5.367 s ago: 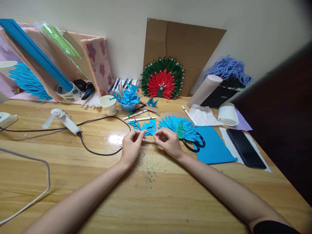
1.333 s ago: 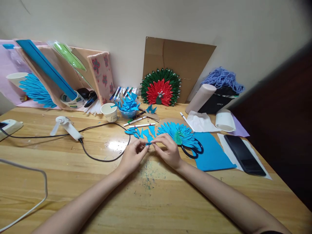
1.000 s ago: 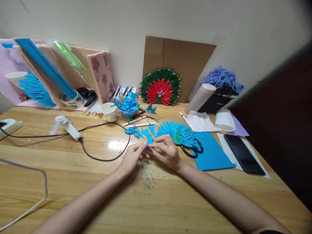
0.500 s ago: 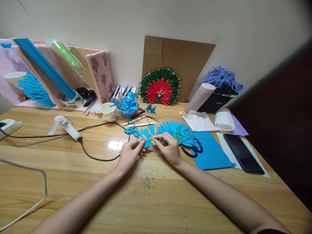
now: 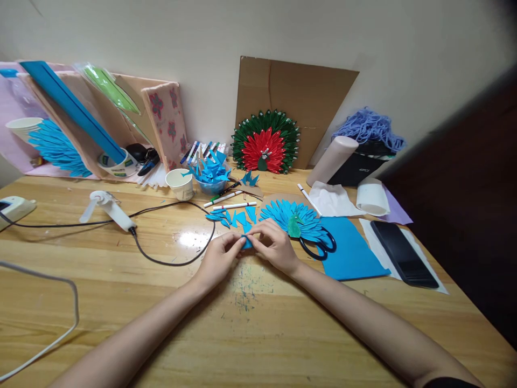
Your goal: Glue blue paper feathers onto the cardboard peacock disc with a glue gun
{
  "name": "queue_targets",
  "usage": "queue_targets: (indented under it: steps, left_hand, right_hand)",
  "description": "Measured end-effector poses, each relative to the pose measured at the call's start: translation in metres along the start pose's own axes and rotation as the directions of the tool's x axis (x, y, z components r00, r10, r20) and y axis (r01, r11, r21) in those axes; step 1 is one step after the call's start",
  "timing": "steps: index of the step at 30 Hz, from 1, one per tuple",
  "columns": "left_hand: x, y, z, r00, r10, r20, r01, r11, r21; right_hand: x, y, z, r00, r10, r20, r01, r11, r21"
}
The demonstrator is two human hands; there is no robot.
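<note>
A small blue foam-like piece (image 5: 246, 243) is pinched between my two hands over the table. My left hand (image 5: 221, 252) grips its left side, thumb and fingers closed; my right hand (image 5: 274, 247) pinches its right side. The fingers cover most of its outline. Just beyond lie several loose blue cut pieces (image 5: 239, 217). To the right of them is a blue peacock-like fan (image 5: 278, 211) of pointed petals with a green bird-shaped body (image 5: 294, 227). Black scissor handles (image 5: 313, 253) stick out from beside the fan, close to my right hand.
Behind stand a bowl of blue scraps (image 5: 212, 186), a paper cup (image 5: 180, 184) and a red-green peacock (image 5: 264, 151) against cardboard (image 5: 319, 91). A glue gun (image 5: 115, 213) trails its cable on the left. A blue sheet (image 5: 355, 253) and a phone (image 5: 403, 253) lie right.
My right hand has come in to the left and now pinches the blue piece along with my left hand. The piece looks narrower, folded or turned between the fingers.
</note>
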State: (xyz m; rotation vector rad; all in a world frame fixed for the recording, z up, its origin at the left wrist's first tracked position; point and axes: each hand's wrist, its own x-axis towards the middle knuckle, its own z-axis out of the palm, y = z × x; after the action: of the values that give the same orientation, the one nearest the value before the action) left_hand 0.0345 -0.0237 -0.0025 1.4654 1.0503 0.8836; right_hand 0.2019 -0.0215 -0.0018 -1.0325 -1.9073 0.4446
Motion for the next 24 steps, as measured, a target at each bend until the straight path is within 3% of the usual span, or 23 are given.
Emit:
queue_targets:
  steps: [13,24]
  left_hand:
    - [-0.0003,0.0018,0.0001,0.999,-0.023,0.045,0.022,1.000,0.009]
    - [0.0041,0.0008,-0.0010,0.994,-0.105,0.012,0.106,0.986,-0.125]
  right_hand:
    - [-0.0005,-0.0029,0.0007,0.994,-0.112,-0.001,0.112,0.991,-0.078]
    - [-0.0063,0.0015,0.0029,0.982,-0.182,0.041,0.186,0.967,-0.172]
